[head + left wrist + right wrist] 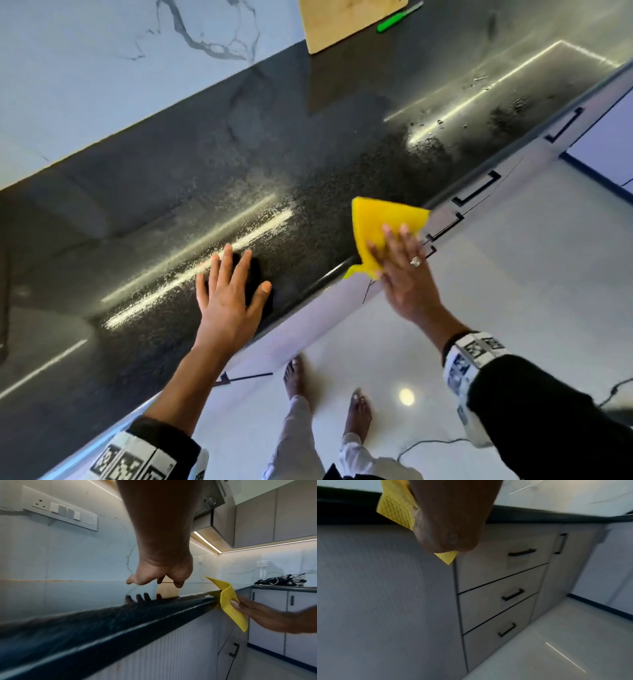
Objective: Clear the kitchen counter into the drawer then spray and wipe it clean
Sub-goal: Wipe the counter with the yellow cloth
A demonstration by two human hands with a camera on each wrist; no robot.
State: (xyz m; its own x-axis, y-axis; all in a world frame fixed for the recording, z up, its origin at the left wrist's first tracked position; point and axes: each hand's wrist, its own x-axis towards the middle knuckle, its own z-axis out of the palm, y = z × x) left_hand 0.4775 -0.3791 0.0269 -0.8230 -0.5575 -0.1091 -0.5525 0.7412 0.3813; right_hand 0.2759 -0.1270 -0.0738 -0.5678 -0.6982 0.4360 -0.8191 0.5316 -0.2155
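Observation:
The black counter is speckled with wet spray droplets along its front half. My left hand lies flat on it near the front edge, fingers spread and holding nothing. In the left wrist view that hand hovers just over the glossy top. My right hand holds a folded yellow cloth at the counter's front edge, fingers on top; in the left wrist view the thumb pinches the cloth. The right wrist view shows the cloth against the counter's rim.
A wooden cutting board and a green-handled tool lie at the far end of the counter. Crumbs dot the counter further right. Three shut drawers with black handles sit below. A cable trails on the floor by my bare feet.

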